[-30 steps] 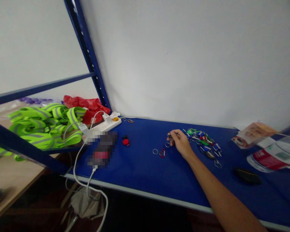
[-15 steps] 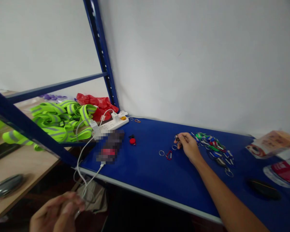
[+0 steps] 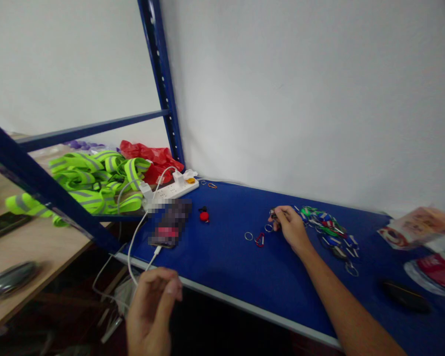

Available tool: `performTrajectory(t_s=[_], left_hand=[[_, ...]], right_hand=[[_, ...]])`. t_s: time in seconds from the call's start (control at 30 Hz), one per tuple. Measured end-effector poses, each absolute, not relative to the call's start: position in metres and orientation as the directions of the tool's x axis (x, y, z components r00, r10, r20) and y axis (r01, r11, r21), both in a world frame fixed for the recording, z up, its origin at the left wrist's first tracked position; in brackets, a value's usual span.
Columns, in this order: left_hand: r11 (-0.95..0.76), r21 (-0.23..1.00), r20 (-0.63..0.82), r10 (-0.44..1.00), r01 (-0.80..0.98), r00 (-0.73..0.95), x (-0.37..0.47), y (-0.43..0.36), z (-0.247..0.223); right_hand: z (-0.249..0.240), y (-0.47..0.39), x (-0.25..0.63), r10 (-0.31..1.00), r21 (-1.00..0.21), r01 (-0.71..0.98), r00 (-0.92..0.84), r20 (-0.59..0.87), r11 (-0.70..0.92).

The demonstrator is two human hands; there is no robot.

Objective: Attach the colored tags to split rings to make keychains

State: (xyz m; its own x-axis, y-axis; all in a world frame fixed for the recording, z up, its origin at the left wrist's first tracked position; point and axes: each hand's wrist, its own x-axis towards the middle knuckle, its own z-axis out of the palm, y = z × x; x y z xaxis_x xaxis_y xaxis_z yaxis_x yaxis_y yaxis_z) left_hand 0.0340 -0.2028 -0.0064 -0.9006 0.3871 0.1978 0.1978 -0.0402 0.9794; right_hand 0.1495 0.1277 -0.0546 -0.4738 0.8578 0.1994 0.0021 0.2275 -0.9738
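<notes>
My right hand (image 3: 289,225) rests over the blue desk (image 3: 222,252), its fingers pinched on a small dark metallic piece (image 3: 272,212), mostly covered by the fingertips. Just below those fingertips lies a metal split ring (image 3: 269,228). Left of it are another split ring (image 3: 248,236) and a red carabiner (image 3: 259,240). Beyond my right wrist is a pile of blue, green and red carabiners and keychain parts (image 3: 330,227). My left hand (image 3: 152,309) hovers at the desk's front edge, fingers curled toward the thumb, with nothing visible in them. A white charging cable (image 3: 132,247) passes behind it.
A phone (image 3: 170,222) and a red reel (image 3: 204,216) lie left on the desk. Behind are a power strip (image 3: 170,192) and an orange carabiner (image 3: 212,186). Neon reflective straps (image 3: 96,178) lie beyond the blue frame (image 3: 163,89). A black mouse (image 3: 404,295) sits right.
My left hand has moved right and up to the desk's front edge. The cable's hanging part has shifted left. My right hand stays in place with the metallic piece.
</notes>
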Motion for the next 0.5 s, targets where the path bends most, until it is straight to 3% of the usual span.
performTrajectory(t_s=[0.17, 0.27, 0.3, 0.37, 0.43, 0.5], left_hand=[[-0.026, 0.941, 0.249, 0.728, 0.336, -0.639, 0.094, -0.147, -0.01], [-0.18, 0.89, 0.336, 0.88, 0.42, -0.335, 0.127, -0.116, -0.011], [-0.233, 0.866, 0.367, 0.897, 0.442, -0.246, 0.134, -0.106, -0.009], [-0.215, 0.847, 0.37, 0.895, 0.486, -0.25, 0.138, -0.086, -0.002], [-0.352, 0.774, 0.496, 0.853, 0.526, -0.16, 0.13, -0.063, 0.008], [-0.381, 0.723, 0.579, 0.789, 0.576, -0.205, 0.111, -0.041, 0.018]], right_hand=[[-0.054, 0.128, 0.149, 0.873, -0.979, -0.012, -0.451, 0.186, 0.202], [-0.055, 0.13, 0.15, 0.885, -0.986, -0.038, -0.436, 0.163, 0.164], [-0.056, 0.131, 0.15, 0.889, -0.987, -0.051, -0.429, 0.159, 0.151], [-0.056, 0.133, 0.151, 0.898, -0.988, -0.074, -0.414, 0.151, 0.132], [-0.055, 0.134, 0.152, 0.911, -0.989, -0.075, -0.387, 0.143, 0.124], [-0.053, 0.135, 0.153, 0.905, -0.983, -0.037, -0.385, 0.182, 0.183]])
